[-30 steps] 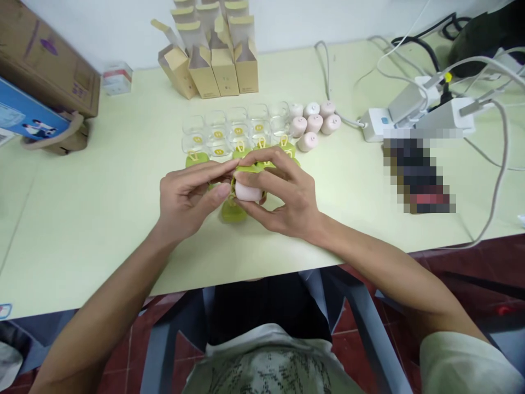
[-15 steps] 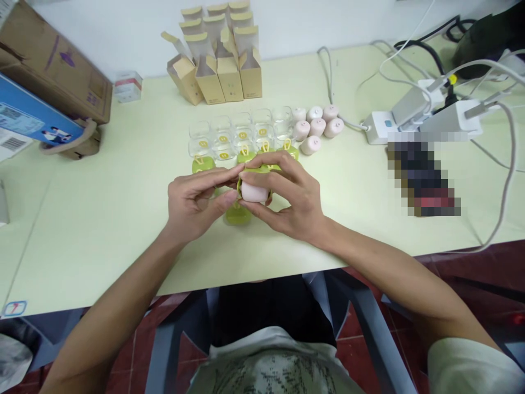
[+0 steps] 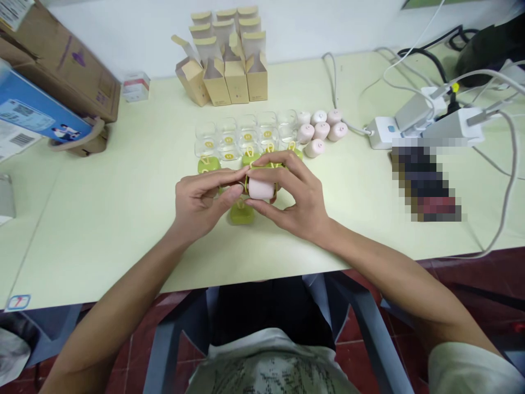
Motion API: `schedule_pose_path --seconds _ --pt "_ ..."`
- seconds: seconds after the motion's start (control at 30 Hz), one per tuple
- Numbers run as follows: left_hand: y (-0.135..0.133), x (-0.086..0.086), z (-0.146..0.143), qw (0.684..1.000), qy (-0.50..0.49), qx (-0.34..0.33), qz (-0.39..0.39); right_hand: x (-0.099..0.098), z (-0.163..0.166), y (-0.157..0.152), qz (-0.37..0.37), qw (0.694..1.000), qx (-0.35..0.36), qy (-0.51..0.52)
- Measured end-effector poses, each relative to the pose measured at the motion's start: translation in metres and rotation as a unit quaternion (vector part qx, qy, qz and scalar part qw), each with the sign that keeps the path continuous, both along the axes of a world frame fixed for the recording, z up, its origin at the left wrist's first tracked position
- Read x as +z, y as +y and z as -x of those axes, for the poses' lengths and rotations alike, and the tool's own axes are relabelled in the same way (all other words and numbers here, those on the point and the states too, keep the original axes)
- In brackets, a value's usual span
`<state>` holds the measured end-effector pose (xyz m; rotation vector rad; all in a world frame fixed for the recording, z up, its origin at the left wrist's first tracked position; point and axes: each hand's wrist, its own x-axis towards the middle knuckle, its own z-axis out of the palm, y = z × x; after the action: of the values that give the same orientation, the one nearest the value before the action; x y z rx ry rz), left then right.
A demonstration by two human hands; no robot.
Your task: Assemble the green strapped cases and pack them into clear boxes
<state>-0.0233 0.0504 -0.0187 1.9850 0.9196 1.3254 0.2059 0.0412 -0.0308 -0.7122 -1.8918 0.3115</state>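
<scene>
Over the table, between my two hands, is a small pale pink rounded cylinder (image 3: 261, 189) with a green-yellow edge around it. My right hand (image 3: 296, 197) grips it between thumb and fingers from the right. My left hand (image 3: 205, 203) closes on its left edge with thumb and straight fingertips. Partly covered by my fingers, the far side of the piece cannot be made out. Just below the hands lies a green case with a yellow loop (image 3: 241, 214). More green cases (image 3: 208, 164) sit behind the hands, some half hidden.
Clear plastic cups (image 3: 248, 130), several with yellow round labels, stand in rows behind. Several pale pink cylinders (image 3: 315, 148) are grouped to their right. Open cardboard boxes (image 3: 235, 82) stand by the wall. White chargers with cables (image 3: 385, 133) and a pixelated object (image 3: 426, 183) lie at right.
The whole view has shifted slightly, so things appear a little further right. Both hands keep hold of the pink cylinder, which shows a bit more of its side.
</scene>
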Motion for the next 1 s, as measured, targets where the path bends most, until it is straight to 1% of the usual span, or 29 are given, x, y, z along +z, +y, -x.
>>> schedule_pose_path --seconds 0.07,0.13,0.3,0.5,0.57,0.67,0.83,0.9,1.0 --pt "-0.0003 0.0005 -0.0004 0.999 0.001 0.014 0.031 0.0014 -0.0007 -0.0005 0.028 1.000 0.009 0.004" --pt "0.0007 0.0007 -0.0001 0.999 0.006 0.021 0.046 0.0035 -0.0012 -0.0011 0.049 0.998 0.021 0.017" --pt "0.0065 -0.0013 0.0011 1.000 -0.002 0.011 0.008 0.0073 -0.0011 -0.0012 0.107 0.990 0.074 0.057" --pt "0.0080 -0.0032 -0.0014 1.000 -0.008 0.008 0.014 0.0073 -0.0015 0.0011 0.169 0.978 0.083 0.089" --pt "0.0078 -0.0034 -0.0017 1.000 -0.022 0.003 0.015 0.0060 -0.0017 0.0020 0.175 0.976 0.096 0.089" --pt "0.0073 -0.0028 -0.0013 0.999 -0.035 -0.008 0.010 0.0039 -0.0019 0.0028 0.162 0.975 0.113 0.097" --pt "0.0063 0.0003 0.0002 0.999 -0.034 -0.025 0.001 0.0033 -0.0031 0.0021 0.161 0.976 0.106 0.101" --pt "0.0072 0.0010 0.0006 0.999 -0.030 -0.021 -0.016 0.0027 -0.0028 0.0018 0.181 0.968 0.133 0.111" --pt "0.0090 0.0005 -0.0001 0.998 -0.011 -0.013 -0.053 0.0008 -0.0002 0.0019 0.242 0.934 0.209 0.160"
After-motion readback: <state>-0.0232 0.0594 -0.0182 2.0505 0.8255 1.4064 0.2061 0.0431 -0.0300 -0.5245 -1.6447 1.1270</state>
